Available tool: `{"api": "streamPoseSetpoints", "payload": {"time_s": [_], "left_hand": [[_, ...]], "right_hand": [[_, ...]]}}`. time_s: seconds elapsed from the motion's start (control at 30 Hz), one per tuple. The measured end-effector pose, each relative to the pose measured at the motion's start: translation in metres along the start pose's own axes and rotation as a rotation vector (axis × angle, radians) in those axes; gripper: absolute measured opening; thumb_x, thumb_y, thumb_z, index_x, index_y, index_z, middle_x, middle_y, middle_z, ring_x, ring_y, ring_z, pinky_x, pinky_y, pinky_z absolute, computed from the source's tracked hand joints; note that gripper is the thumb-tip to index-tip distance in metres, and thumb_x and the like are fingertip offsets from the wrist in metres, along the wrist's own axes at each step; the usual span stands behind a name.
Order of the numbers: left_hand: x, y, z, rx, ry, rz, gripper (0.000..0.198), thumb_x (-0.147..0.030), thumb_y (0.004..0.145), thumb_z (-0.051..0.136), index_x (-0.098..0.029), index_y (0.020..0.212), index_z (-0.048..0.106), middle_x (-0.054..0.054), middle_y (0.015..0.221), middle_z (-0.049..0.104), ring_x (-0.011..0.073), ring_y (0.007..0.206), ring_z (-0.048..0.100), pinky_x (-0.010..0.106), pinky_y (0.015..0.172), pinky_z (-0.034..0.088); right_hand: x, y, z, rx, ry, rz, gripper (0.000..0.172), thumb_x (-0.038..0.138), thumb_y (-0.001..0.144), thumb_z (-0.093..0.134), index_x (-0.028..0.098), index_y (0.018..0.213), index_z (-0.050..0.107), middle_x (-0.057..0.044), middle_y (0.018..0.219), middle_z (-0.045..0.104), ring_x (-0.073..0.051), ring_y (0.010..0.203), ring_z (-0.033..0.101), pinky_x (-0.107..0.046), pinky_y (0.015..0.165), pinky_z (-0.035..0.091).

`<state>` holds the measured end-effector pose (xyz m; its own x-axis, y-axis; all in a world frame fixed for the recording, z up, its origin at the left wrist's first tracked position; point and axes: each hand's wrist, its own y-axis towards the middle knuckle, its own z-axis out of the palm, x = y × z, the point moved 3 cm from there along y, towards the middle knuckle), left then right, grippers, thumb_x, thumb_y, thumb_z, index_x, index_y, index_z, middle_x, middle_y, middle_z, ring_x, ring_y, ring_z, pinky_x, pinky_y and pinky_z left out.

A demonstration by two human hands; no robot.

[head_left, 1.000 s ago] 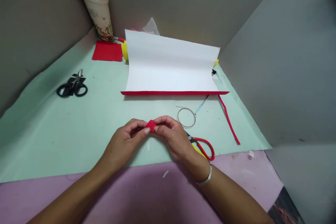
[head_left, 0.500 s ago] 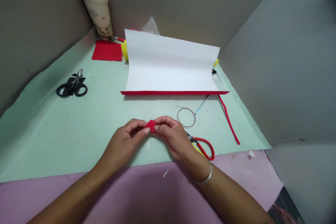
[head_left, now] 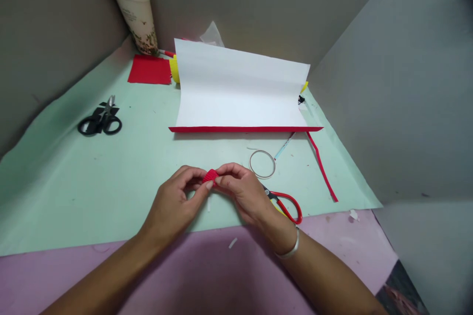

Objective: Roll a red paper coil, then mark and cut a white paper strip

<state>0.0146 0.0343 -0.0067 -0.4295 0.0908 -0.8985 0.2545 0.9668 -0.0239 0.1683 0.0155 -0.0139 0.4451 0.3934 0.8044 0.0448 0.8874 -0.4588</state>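
A small red ridged piece [head_left: 210,175], which looks like corrugated paper, is pinched between my two hands above the green sheet. My left hand [head_left: 181,197] grips its left side, thumb in front and fingers behind. On the other side my right hand [head_left: 240,189] holds it between thumb and fingertips, covering part of it. Just right of my right hand lie scissors with red handles [head_left: 290,206], their blades partly hidden. Beyond them rests a thin ring [head_left: 262,164], like a bangle.
A curved white sheet [head_left: 240,88] with a red edge stands ahead. Black-handled scissors [head_left: 107,118] lie left, and red paper [head_left: 150,70] behind them near a tall lidded cup [head_left: 135,15]. A red strip [head_left: 322,167] lies right on the green sheet [head_left: 129,172]. Grey walls enclose the back and sides.
The red piece has turned slightly between my fingers and shows its ridges more. My left hand has shifted its grip a little; the view has moved slightly.
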Motion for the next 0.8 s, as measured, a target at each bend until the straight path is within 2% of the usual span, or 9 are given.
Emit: {"api": "streamPoseSetpoints", "payload": {"time_s": [0.13,0.4,0.6,0.8], "left_hand": [[-0.0002,-0.0023,0.0011,-0.065,0.108,0.095,0.021,-0.043,0.089,0.061,-0.024,0.093,0.069,0.002,0.095,0.07,0.0183,0.082,0.07,0.031,0.078,0.055],[-0.0046,-0.0043,0.0003,-0.133,0.271,0.221,0.018,-0.036,0.089,0.056,-0.022,0.087,0.068,0.002,0.088,0.072,0.0173,0.074,0.07,0.031,0.072,0.055],[-0.0043,-0.002,0.0002,-0.077,0.275,0.168,0.016,-0.036,0.084,0.056,-0.023,0.082,0.066,0.001,0.082,0.07,0.0177,0.071,0.068,0.031,0.068,0.053],[-0.0066,0.0015,-0.0014,-0.025,0.176,0.022,0.018,-0.039,0.078,0.058,-0.024,0.078,0.068,0.001,0.079,0.073,0.0186,0.07,0.068,0.03,0.067,0.053]], "right_hand": [[-0.0018,-0.0003,-0.0024,-0.029,-0.13,-0.054,0.022,0.024,0.06,0.08,0.02,0.079,0.069,0.001,0.074,0.071,-0.015,0.071,0.064,-0.031,0.074,0.048],[0.0047,-0.0034,-0.0008,-0.076,-0.363,-0.153,0.02,0.026,0.063,0.075,0.021,0.081,0.067,0.0,0.084,0.07,-0.018,0.084,0.064,-0.034,0.084,0.048],[0.007,-0.0062,0.0004,-0.072,-0.425,-0.139,0.016,0.023,0.065,0.072,0.022,0.08,0.066,0.001,0.081,0.068,-0.017,0.081,0.063,-0.034,0.082,0.048],[0.0057,-0.0053,-0.001,-0.051,-0.425,-0.142,0.013,0.023,0.068,0.072,0.023,0.08,0.067,0.001,0.081,0.068,-0.017,0.079,0.061,-0.034,0.08,0.047]]}}
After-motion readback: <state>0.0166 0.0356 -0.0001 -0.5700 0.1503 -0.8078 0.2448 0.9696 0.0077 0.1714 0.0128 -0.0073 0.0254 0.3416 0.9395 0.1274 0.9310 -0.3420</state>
